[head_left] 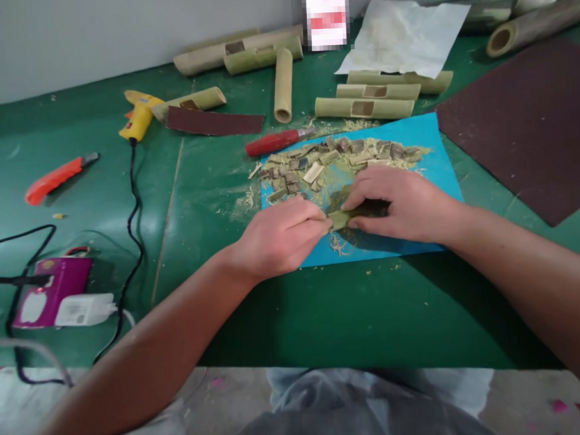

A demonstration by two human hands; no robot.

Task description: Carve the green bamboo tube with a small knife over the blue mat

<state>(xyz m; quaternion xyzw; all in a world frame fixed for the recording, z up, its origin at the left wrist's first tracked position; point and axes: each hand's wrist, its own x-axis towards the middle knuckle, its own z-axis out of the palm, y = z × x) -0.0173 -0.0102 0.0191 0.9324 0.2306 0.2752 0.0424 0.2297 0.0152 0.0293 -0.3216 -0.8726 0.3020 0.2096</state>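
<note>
In the head view, you keep both hands over the bright blue rectangular sheet (406, 246), which lies on the dark green smooth bench (371, 323). Your left hand (285, 234) pinches the left end of the small pale-green bamboo piece (339, 220). Your right hand (399, 203) grasps the same piece from the right, between thumb and fingers. So the piece is between your two hands, above the near part of the sheet.

Just behind your hands there is a heap of small brown and green bamboo chips (312, 171), and beside its far left edge lies the tool with a red handle (273, 143). Farther back, three green bamboo tubes with cut openings (330, 107) lie in rows, partly under the white wrinkled paper (407, 33). To the right is the large dark-brown flat sheet (531, 130). Well to the left are the yellow gun-shaped tool with a black cord (142, 115) and the orange-handled cutter (55, 179).
</note>
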